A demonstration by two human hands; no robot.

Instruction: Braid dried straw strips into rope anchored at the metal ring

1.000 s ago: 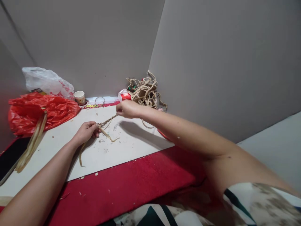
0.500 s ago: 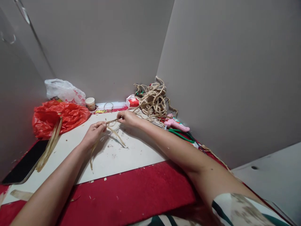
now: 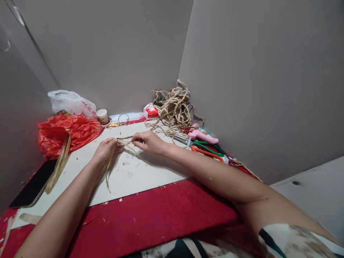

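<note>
Inside the board's edges (image 3: 139, 190), hands (image 3: 106, 148) (image 3: 150, 142) pinch strands (image 3: 108, 168).

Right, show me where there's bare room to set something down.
Scraps aside, the white board is free between the right forearm and the red cloth, and between the left forearm and the loose pale strips. Crowded: the right side, with rope, pink tool and scissors; back left, with red bag, white bag and cup.

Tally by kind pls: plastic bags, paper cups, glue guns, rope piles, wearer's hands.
Plastic bags: 2 (white bag, red bag)
Paper cup: 1
Pink glue gun: 1
Rope pile: 1
Hands: 2 (left hand, right hand)
Total: 7
</note>
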